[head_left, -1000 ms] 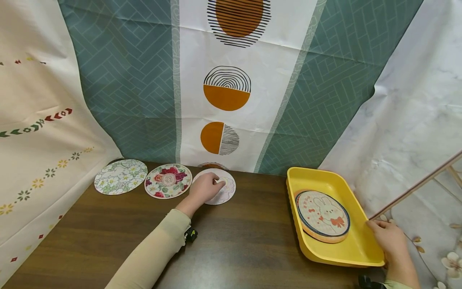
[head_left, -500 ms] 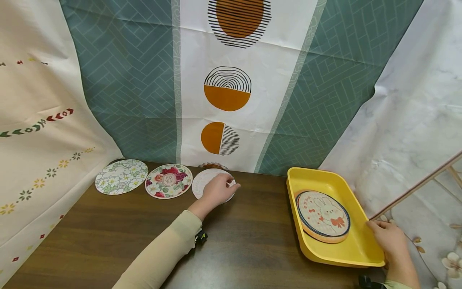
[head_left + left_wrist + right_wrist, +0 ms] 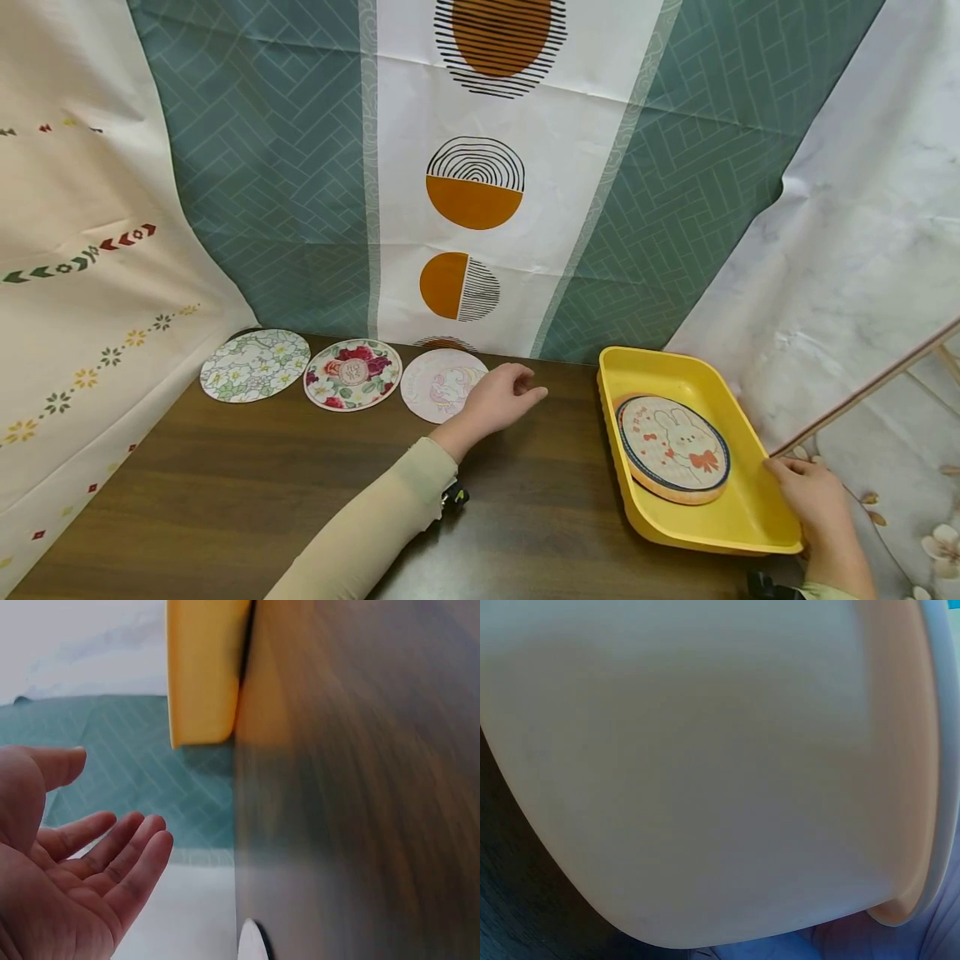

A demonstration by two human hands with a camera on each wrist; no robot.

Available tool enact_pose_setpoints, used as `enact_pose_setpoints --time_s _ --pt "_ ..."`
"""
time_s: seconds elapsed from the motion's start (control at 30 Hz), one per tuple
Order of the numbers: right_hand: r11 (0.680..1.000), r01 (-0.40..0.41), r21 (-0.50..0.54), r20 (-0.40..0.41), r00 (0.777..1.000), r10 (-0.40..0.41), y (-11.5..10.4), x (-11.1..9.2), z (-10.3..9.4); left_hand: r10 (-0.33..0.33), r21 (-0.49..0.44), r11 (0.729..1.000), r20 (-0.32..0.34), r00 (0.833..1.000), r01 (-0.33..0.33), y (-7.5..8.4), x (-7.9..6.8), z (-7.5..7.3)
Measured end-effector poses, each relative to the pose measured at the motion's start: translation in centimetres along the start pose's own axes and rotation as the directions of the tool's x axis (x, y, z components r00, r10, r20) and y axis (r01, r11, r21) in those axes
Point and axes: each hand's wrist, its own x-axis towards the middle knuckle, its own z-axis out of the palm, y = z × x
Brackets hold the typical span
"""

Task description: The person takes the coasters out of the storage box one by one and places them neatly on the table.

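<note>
My left hand [image 3: 495,402], with nothing in it, hovers over the table just right of a round pale coaster [image 3: 435,387] with a pink drawing. Its fingers are loosely bent and spread from the thumb in the left wrist view. Left of that coaster lie a rose-patterned coaster [image 3: 352,375] and a green-and-white flowered coaster [image 3: 255,367]. My right hand [image 3: 819,508] grips the right rim of a yellow tray [image 3: 663,373], thumb over the edge. Inside the tray rests a small stack of round coasters, a rabbit-print coaster [image 3: 671,442] on top.
Behind the coasters hangs a patterned cloth [image 3: 480,250], with a cream cloth [image 3: 90,292] on the left and a marbled white cloth [image 3: 847,250] on the right. Brown tabletop [image 3: 517,517] stretches between the coasters and the tray.
My left hand has moved right, off the pale coaster, which now shows its pink drawing on the table. The right hand and tray have stayed in place.
</note>
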Motion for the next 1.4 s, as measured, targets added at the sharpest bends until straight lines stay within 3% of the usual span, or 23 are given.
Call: enact_pose_setpoints --time_s 1.1,1.4 --pt "0.998 0.035 -0.049 -0.006 0.999 -0.035 0.1 0.1 -0.3 0.121 -0.147 0.983 0.09 0.989 -0.107 6.1 0.6 6.4" --pt "0.999 0.032 -0.039 -0.007 0.999 -0.032 0.2 0.2 -0.3 0.141 -0.132 0.983 0.127 0.982 -0.124 7.4 0.9 7.8"
